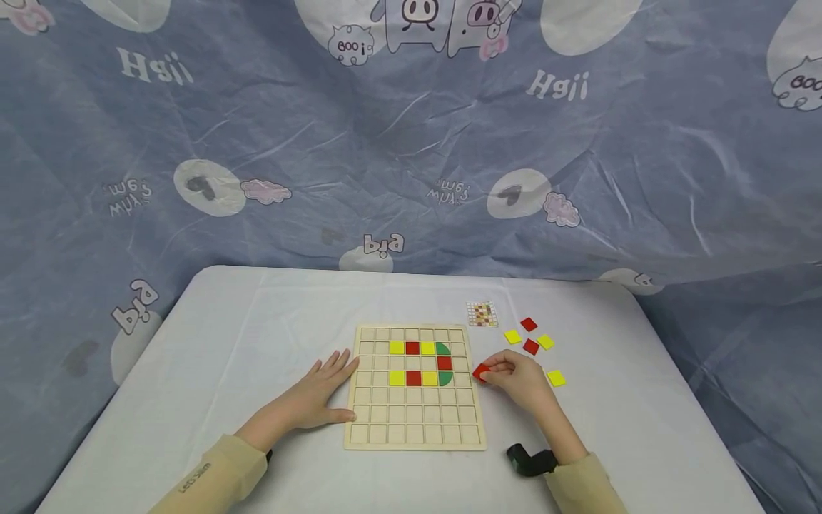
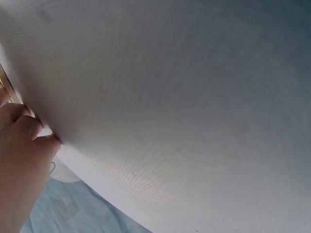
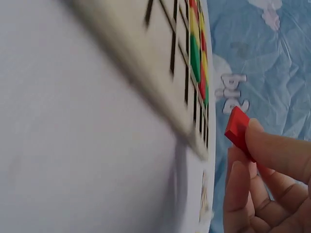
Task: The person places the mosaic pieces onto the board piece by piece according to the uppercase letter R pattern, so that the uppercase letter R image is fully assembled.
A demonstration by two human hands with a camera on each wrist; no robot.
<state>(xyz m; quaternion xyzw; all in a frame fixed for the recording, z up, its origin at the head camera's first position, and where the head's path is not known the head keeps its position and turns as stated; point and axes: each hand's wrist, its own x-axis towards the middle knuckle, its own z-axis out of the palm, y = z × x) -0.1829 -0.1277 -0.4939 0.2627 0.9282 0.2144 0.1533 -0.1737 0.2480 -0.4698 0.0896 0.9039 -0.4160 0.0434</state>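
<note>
A wooden grid board (image 1: pixel 414 415) lies on the table, with yellow, red and green tiles in some of its upper cells. My left hand (image 1: pixel 313 397) rests against the board's left edge, fingers spread, thumb lower down on the same edge. My right hand (image 1: pixel 521 380) pinches a red square tile (image 1: pixel 479 371) between thumb and fingers, just off the board's right edge. In the right wrist view the red tile (image 3: pixel 237 127) is held tilted, clear of the table. The left wrist view shows only part of the left hand (image 2: pixel 22 145) at the board's edge.
A small printed pattern card (image 1: pixel 481 314) lies past the board's upper right corner. Right of it are loose red tiles (image 1: pixel 529 324) and yellow tiles (image 1: pixel 556 378). A black strap-like device (image 1: pixel 530 461) sits by the right wrist. A patterned blue cloth (image 1: pixel 398 143) hangs behind the table.
</note>
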